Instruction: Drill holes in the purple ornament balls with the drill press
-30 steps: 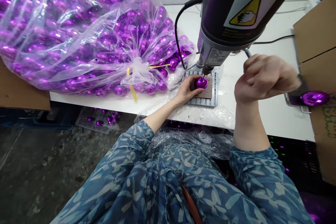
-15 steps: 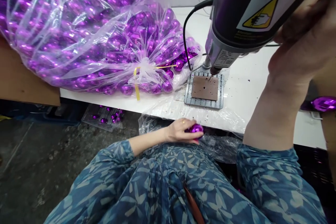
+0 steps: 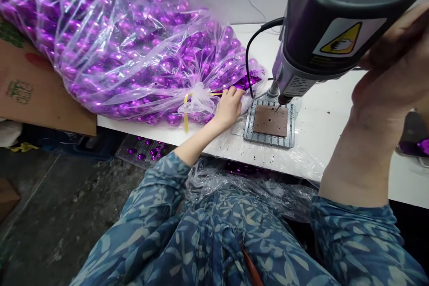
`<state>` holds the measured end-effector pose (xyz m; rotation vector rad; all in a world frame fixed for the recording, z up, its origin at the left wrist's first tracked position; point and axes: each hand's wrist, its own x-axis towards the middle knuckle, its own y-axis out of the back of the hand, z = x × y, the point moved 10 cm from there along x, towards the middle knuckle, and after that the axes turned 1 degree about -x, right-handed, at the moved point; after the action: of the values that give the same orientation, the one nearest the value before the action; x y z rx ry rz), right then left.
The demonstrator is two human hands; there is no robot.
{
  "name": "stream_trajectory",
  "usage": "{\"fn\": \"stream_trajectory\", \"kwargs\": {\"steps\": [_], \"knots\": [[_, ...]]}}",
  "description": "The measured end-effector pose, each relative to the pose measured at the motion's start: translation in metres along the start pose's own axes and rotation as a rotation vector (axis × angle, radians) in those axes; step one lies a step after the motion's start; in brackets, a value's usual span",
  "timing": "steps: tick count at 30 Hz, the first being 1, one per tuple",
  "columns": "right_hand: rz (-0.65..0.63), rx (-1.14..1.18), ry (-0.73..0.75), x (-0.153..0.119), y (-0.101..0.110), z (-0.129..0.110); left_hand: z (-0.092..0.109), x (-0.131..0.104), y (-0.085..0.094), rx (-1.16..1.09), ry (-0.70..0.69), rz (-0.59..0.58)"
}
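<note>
At the gap in the clear plastic bag (image 3: 134, 53) of shiny purple faceted balls, my left hand (image 3: 230, 103) reaches in among the loose balls (image 3: 248, 81). Its fingers are apart and bent downward, with the tips partly hidden, and no ball shows in it. My right hand (image 3: 397, 60) is raised beside the black head of a bench drill press (image 3: 355, 18). Its fingers curl behind the head, and what they grip is hidden. Below the drill bit (image 3: 278, 108) a brown board (image 3: 271, 120) with a small hole lies on the slotted metal base (image 3: 268, 141).
Dark shavings dot the white table (image 3: 321, 134). Crumpled clear plastic (image 3: 214, 181) hangs over its front edge above my lap, with purple balls below. A cardboard box (image 3: 47, 94) stands at left, and a clear tray (image 3: 134, 154) with several balls sits below the table.
My left hand has gone from near my lap, where it held a purple ball, up and left to the bag, and that ball is out of it. My right hand stays at the drill press.
</note>
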<state>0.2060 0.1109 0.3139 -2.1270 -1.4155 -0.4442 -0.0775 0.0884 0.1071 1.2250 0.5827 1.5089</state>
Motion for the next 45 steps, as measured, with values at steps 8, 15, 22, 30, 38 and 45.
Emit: {"fn": "stream_trajectory", "kwargs": {"steps": [8, 15, 22, 30, 38, 45], "knots": [[-0.150, 0.115, 0.238, 0.004, -0.013, -0.012, -0.066, 0.099, -0.081, -0.332, 0.328, -0.100], [-0.144, 0.090, 0.240, 0.000, -0.012, -0.015, -0.070, 0.048, 0.004, -0.716, 0.106, 0.108], [-0.121, 0.110, 0.240, 0.005, -0.012, -0.013, -0.038, -0.013, 0.003, -1.247, 0.341, -0.050], [-0.130, 0.028, 0.237, 0.002, -0.014, -0.018, -0.003, -0.029, -0.070, -1.180, 0.268, -0.181], [-0.124, 0.045, 0.268, -0.003, -0.015, -0.020, 0.009, -0.008, -0.098, -1.156, 0.212, -0.165], [-0.136, 0.049, 0.276, -0.004, -0.016, -0.022, 0.017, -0.006, -0.102, -1.107, 0.195, -0.197]]}}
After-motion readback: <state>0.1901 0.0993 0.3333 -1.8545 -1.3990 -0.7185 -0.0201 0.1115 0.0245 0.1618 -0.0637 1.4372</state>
